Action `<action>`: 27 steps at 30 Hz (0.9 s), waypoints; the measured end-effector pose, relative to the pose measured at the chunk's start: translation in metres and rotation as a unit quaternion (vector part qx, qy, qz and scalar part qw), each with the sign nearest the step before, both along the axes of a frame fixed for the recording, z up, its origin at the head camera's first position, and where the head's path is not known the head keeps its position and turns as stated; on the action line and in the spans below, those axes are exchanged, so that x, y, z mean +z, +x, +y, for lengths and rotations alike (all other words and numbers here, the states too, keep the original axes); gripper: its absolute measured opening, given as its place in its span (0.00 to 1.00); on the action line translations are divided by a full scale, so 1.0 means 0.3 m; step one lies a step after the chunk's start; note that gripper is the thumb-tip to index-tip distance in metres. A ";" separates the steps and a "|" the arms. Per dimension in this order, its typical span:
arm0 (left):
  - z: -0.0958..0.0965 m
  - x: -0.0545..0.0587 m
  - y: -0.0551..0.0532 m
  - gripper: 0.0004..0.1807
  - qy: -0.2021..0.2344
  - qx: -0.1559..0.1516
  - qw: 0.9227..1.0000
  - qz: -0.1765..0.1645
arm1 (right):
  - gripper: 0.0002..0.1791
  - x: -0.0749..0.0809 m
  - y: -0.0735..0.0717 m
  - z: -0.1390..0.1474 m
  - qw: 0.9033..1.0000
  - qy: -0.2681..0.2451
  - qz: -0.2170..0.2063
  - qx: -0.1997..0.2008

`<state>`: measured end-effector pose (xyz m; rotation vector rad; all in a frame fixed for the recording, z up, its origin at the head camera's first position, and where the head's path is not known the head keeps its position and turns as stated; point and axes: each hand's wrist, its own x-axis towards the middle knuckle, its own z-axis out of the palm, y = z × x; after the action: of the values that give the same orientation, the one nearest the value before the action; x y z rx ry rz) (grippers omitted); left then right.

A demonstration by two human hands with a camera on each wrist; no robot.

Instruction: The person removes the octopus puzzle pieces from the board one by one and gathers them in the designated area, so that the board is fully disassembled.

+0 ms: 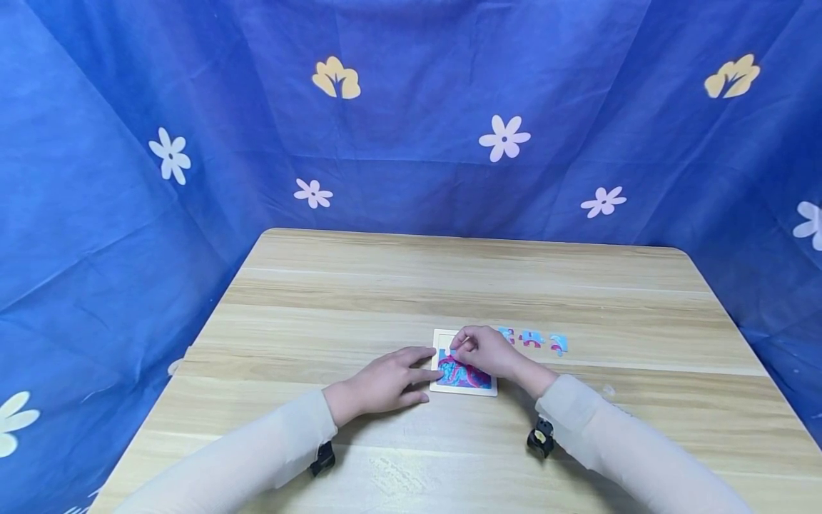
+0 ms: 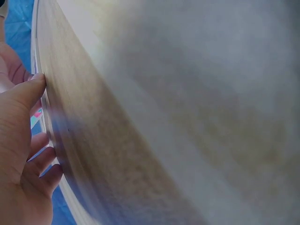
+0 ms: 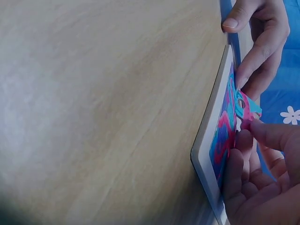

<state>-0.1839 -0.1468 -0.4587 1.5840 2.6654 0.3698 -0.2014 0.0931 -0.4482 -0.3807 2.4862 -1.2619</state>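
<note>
A small jigsaw puzzle in a pale wooden frame [image 1: 464, 391] lies on the table, its lower part filled with blue, pink and purple pieces [image 1: 472, 376]. My right hand [image 1: 491, 351] is over the upper part of the frame. Between its thumb and fingers it pinches a blue-and-pink puzzle piece [image 3: 249, 108], tilted up off the board. My left hand [image 1: 389, 380] lies at the left side, fingers extended, with fingertips touching the frame. In the left wrist view the left hand [image 2: 18, 140] mostly hides the puzzle.
Three loose puzzle pieces [image 1: 531, 338] lie in a row on the table just right of the frame's top. The wooden table [image 1: 359, 285] reaches back to a blue flowered curtain [image 1: 411, 143]. Black wrist cameras [image 1: 541, 438] hang beneath both sleeves.
</note>
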 end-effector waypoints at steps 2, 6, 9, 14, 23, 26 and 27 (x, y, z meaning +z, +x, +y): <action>0.000 0.000 -0.003 0.25 -0.002 -0.001 1.000 0.000 | 0.03 0.001 0.000 -0.002 1.000 -0.002 0.001 0.000; -0.001 0.003 -0.007 0.25 -0.002 -0.003 1.000 -0.001 | 0.03 0.000 -0.002 -0.005 1.000 -0.012 -0.003 -0.010; -0.002 0.006 -0.010 0.25 0.000 -0.004 1.000 -0.001 | 0.03 -0.001 -0.004 -0.007 0.999 -0.022 -0.008 -0.023; -0.005 0.009 -0.015 0.25 0.000 -0.006 1.000 0.001 | 0.04 -0.003 -0.009 -0.009 0.998 -0.035 -0.023 -0.045; -0.010 0.014 -0.024 0.26 -0.005 -0.006 1.000 -0.003 | 0.06 0.000 -0.021 0.005 0.995 -0.062 -0.052 -0.063; -0.013 0.014 -0.026 0.26 -0.007 -0.007 1.000 -0.002 | 0.06 0.008 -0.022 0.017 0.994 -0.065 -0.051 -0.065; -0.013 0.013 -0.028 0.26 -0.007 -0.007 1.000 -0.002 | 0.06 0.010 -0.022 0.022 0.994 -0.066 -0.053 -0.068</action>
<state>-0.1921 -0.1509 -0.4548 1.5940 2.6472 0.3518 -0.2081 0.0997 -0.4453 -0.1728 2.3808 -1.4660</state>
